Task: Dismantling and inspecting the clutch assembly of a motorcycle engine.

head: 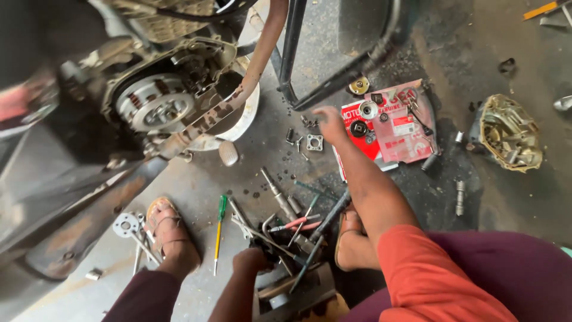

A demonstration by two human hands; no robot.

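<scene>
Tools (292, 229), a heap of wrenches, sockets and pliers, lie on the concrete floor (196, 191) between the person's two sandalled feet, and the left hand (250, 260) rests on the near edge of that heap, fingers curled down among the tools; what they pinch, if anything, cannot be told. At far left stands an engine (161, 95) with its cover off and the round clutch (156, 108) bare. A green screwdriver (219, 229) lies just left of the heap, beside the left foot (170, 235). Further right the right hand (329, 123) is stretched out over the floor, blurred, fingers loosely bent and holding nothing visible, just beside a square plate (314, 142) and loose bolts. Right of it a red carton (387, 125) lies flat, bearing small round parts. At far right sits the engine cover (511, 132), inner side up.
</scene>
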